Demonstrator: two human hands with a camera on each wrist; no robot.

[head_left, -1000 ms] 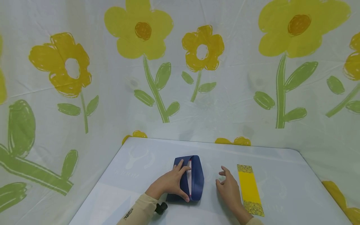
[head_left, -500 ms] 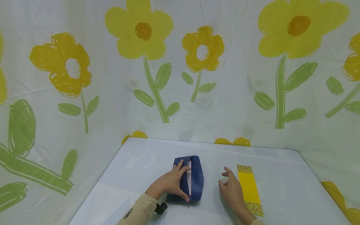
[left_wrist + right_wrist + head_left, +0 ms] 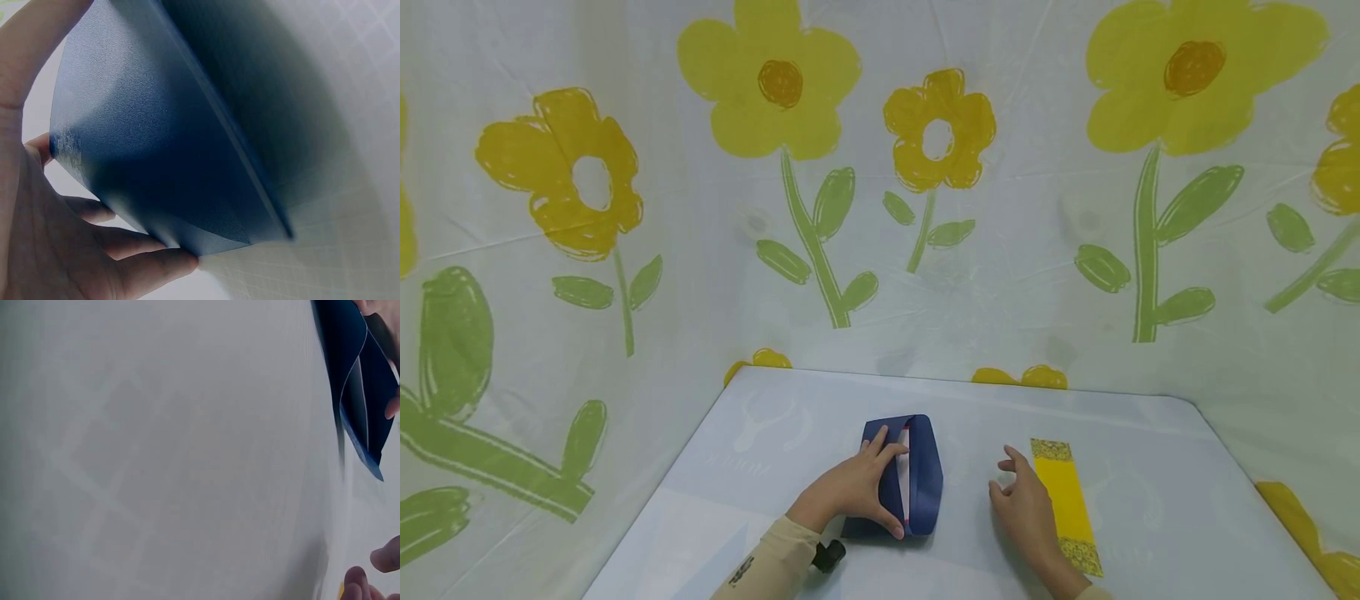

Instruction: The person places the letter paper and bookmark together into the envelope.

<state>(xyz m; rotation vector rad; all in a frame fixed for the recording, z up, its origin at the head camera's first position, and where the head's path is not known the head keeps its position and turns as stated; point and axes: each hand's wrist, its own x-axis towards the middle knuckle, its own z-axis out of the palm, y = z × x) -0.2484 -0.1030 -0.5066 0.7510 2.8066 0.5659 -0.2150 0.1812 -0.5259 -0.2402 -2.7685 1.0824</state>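
Head view: a white sheet (image 3: pixel 1037 250) printed with a yellow-and-green floral pattern is surrounding the left, back and right of a pale tabletop (image 3: pixel 970 417), whose surface is bearing faint whitish markings. From the left, a beige sleeve (image 3: pixel 769 560) is entering, being cut off by the bottom edge, and a small black object (image 3: pixel 829 556) is showing beside the wrist, partly hidden. The left hand (image 3: pixel 853 487) is gripping a navy envelope (image 3: pixel 927 475) around the middle of the tabletop, fingers spreading over the pocket and thumb pressing at the near end, so it is covering much of the pocket. The flap is facing right, and a pale insert (image 3: pixel 905 479) with red ends is peeking from the mouth, mostly hidden. In the left wrist view the thumb is running out of frame and the surface beyond is blurring. Further right, the right hand (image 3: pixel 1026 504) is standing apart from the envelope, its fingers bending loosely and holding nothing; in the right wrist view its fingertips are being cut off. Rightmost, a yellow strip (image 3: pixel 1067 500) with patterned ends is lying flat, the right hand hiding part of its left edge; whether they are touching cannot be told.
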